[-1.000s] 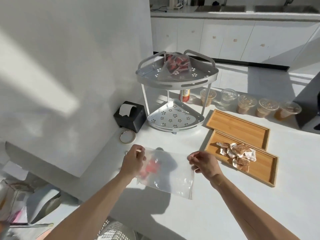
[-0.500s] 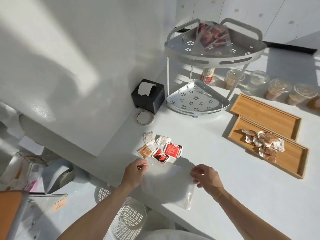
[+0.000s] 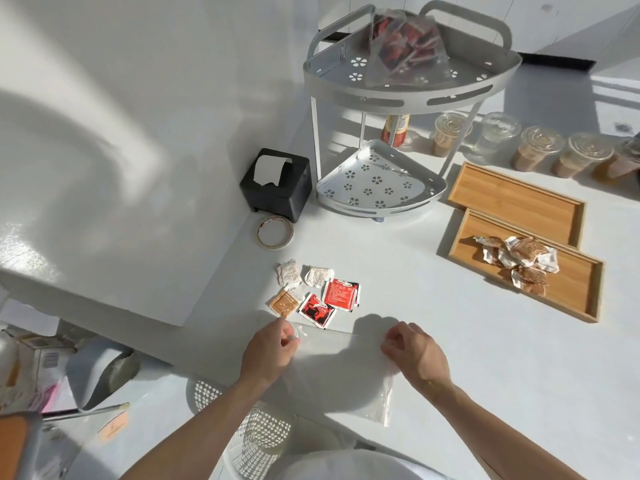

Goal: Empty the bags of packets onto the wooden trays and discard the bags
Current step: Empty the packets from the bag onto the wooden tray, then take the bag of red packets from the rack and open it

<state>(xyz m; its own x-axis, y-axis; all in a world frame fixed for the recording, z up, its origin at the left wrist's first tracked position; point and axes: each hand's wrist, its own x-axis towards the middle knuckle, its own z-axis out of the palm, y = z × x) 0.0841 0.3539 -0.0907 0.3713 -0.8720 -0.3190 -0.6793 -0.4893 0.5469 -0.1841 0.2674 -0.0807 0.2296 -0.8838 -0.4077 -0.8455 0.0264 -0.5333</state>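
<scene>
2 hands' grip on clear bag [image 3: 341,372], spilled packets [image 3: 317,294] just beyond.

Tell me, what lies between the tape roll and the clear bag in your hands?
The head view shows loose packets on the counter between the tape roll and bag.

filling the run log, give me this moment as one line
left hand: pinches clear bag | right hand: pinches bag | bag: empty | loose packets: on counter, not tray | far tray: bare

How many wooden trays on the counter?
2. The far wooden tray lies bare beside the corner rack; the near wooden tray touches its front edge and holds a pile of brown-and-white packets. None look hidden.
</scene>
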